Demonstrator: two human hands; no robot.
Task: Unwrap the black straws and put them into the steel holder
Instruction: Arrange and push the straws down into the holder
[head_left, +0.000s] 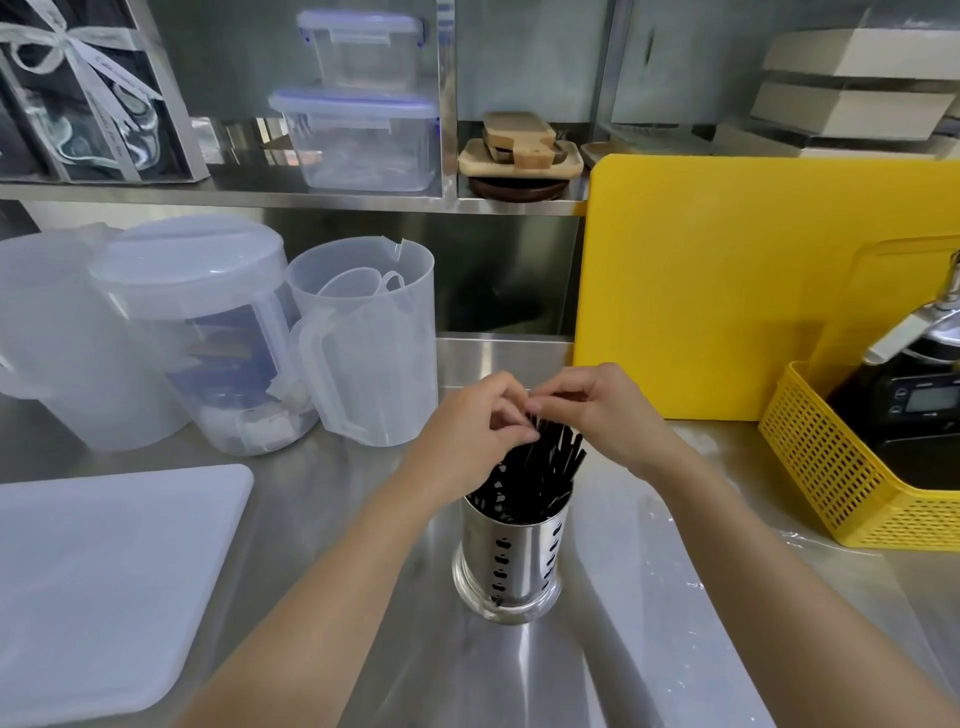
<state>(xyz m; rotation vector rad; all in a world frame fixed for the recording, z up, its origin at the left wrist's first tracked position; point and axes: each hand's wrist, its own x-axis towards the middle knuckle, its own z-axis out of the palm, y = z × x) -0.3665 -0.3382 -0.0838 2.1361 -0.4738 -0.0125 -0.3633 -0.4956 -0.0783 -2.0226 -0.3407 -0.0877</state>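
Note:
A perforated steel holder (511, 566) stands upright on the steel counter, with a bunch of black straws (540, 467) sticking out of its top and leaning right. My left hand (475, 421) and my right hand (597, 402) meet just above the straw tops. Both pinch a thin clear wrapper (532, 410) at the upper ends of the straws. The fingertips hide the straw tips under them.
A white cutting board (104, 582) lies at the left. Clear plastic jugs (363, 343) stand behind it. A yellow board (753, 286) leans at the back right, beside a yellow basket (831, 483) that holds a scale. Clear film (675, 561) lies on the counter to the right.

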